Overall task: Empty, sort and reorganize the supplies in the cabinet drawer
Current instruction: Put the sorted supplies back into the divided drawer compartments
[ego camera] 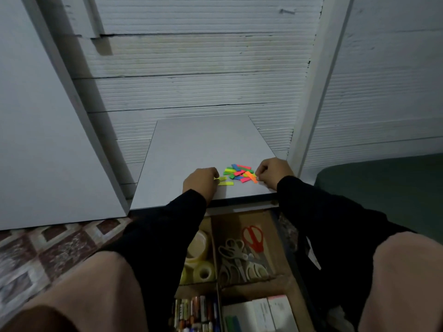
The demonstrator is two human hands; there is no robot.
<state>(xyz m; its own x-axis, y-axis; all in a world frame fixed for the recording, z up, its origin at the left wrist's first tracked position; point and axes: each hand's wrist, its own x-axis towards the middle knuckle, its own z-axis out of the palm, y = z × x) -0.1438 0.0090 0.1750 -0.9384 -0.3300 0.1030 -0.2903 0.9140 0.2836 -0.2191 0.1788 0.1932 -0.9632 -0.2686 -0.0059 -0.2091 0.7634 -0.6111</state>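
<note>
— What can't we make out from up here?

— Our fingertips, mostly. Our left hand point(201, 179) lies knuckles-up on the grey board point(191, 149), fingers curled under, with a yellow tab point(221, 179) showing right at their tips; whether we pinch it or only press on it, we cannot tell. Our right hand point(273, 172) is curled too, and an orange tab point(252, 177) sits at its fingertips, seemingly nipped between thumb and finger, though the grip itself is hidden.

— And the pile of sticky tabs point(237, 173)?

— It lies on the board between our two hands, near the board's front edge: green, blue, pink, yellow and orange strips overlapping, so we can't count them. One more yellow strip point(225, 183) lies apart, just nearer us than the pile.

— What of the drawer point(279, 281)?

— It sits below the board's front edge, between our knees, and our black sleeves and the frame's bottom cut parts of it off. It is split into compartments. The one nearest the board on the left holds clear tape rolls point(200, 257). Beside it on the right lie scissors: an orange-handled pair point(253, 238) and several pale-handled scissors point(236, 259) tangled together.

— Farther from the board?

— On the left, batteries point(194, 312) lying side by side, cropped at the bottom. On the right, white pads or boxes point(261, 312) with something green and blue at their edge; the print is too blurred for us to read.
</note>
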